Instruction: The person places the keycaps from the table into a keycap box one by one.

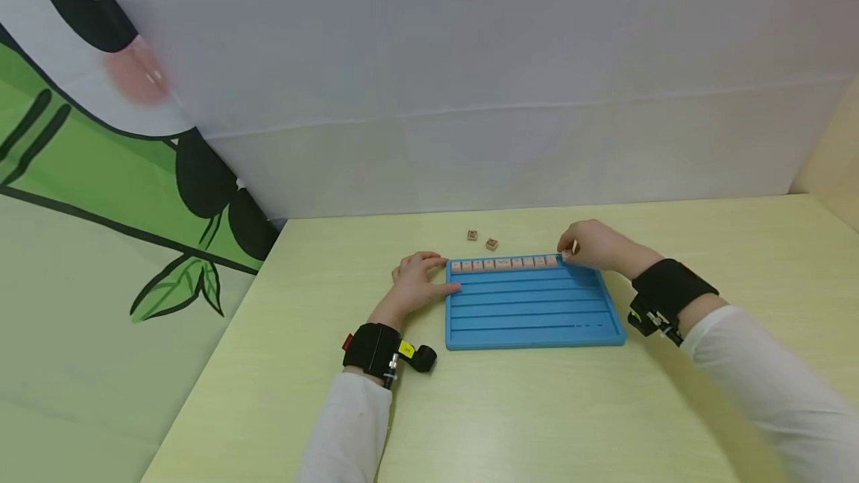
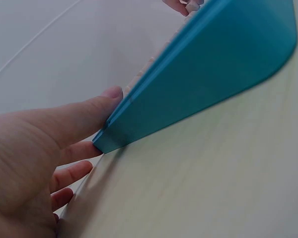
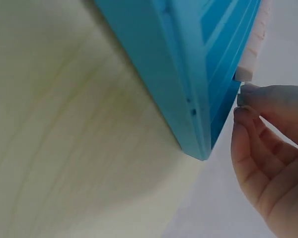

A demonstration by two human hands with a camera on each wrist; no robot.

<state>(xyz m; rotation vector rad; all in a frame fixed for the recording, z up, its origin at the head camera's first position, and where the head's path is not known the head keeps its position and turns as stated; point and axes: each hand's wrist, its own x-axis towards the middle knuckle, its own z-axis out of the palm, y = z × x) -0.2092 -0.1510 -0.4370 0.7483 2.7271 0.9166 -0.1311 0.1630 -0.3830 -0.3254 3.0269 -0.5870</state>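
A blue grooved board point(image 1: 530, 311) lies on the table. Along its far groove stands a row of small pale pink tiles point(image 1: 503, 264) with dark marks, too small to read. My left hand point(image 1: 414, 283) holds the board at its far left corner, the thumb on the rim and the fingers at the outer edge. At the right end of the row, my right hand point(image 1: 597, 244) pinches a small tile point(image 1: 570, 251) between thumb and fingertips, right at the far rim. Fingertips mostly hide this tile in the right wrist view.
Two loose brown tiles lie beyond the board, one farther left point(image 1: 473, 235) and one nearer point(image 1: 492, 244). A white cloth point(image 1: 503, 95) hangs behind the pale wooden table point(image 1: 537, 416). The left side has a green printed cartoon panel point(image 1: 101, 162).
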